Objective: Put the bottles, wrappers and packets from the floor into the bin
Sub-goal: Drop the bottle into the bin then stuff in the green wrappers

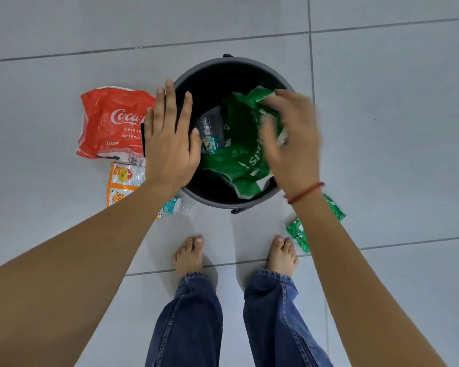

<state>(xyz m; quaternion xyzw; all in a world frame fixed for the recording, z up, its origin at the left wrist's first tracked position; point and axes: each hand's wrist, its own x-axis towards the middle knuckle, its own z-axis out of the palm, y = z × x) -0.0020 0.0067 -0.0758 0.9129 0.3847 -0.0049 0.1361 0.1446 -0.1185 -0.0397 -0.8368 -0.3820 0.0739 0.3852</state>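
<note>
A dark round bin [217, 64] stands on the tiled floor in front of my feet. My right hand [293, 144], blurred by motion, grips a large green Sprite wrapper [243, 144] over the bin's mouth. A crushed clear bottle [210, 128] lies inside the bin beside the wrapper. My left hand [170, 139] hovers flat and empty over the bin's left rim, fingers spread. Left of the bin lie a red Coca-Cola wrapper [112, 123] and an orange snack packet [122, 181]. A small clear bottle [179, 206] lies under my left forearm. A green packet [300, 233] sits under my right forearm.
My bare feet [188, 255] and blue jeans are just below the bin. Grey floor tiles with dark grout lines stretch around in all directions.
</note>
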